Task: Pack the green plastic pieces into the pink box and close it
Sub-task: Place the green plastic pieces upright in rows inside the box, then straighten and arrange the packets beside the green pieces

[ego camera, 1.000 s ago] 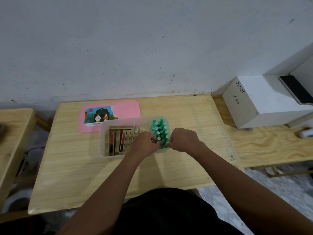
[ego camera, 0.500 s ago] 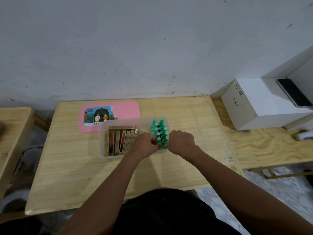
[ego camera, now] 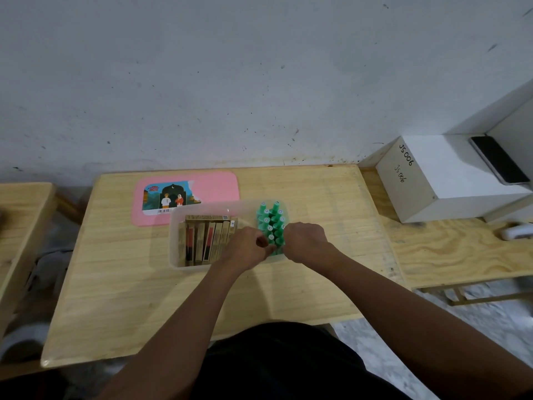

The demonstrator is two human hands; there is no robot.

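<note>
A translucent box [ego camera: 176,226] sits mid-table, its pink lid [ego camera: 215,186] lying flat behind it to the left. Several green plastic pieces [ego camera: 271,219] stand upright, packed in the box's right end. Brown cartons [ego camera: 207,241] fill its left part. My left hand [ego camera: 246,249] and my right hand [ego camera: 305,241] meet at the near end of the green cluster, fingers curled around the nearest green pieces. What the fingertips pinch is hidden.
The wooden table [ego camera: 115,298] runs to the wall. To the right, on a lower bench [ego camera: 461,255], stands a white box marked JS006 [ego camera: 432,180] with a dark phone [ego camera: 496,160] on top. Another wooden surface [ego camera: 17,220] lies at far left.
Both hands stay at the near end of the green pieces, with only slight finger shifts. The view has drifted a little.
</note>
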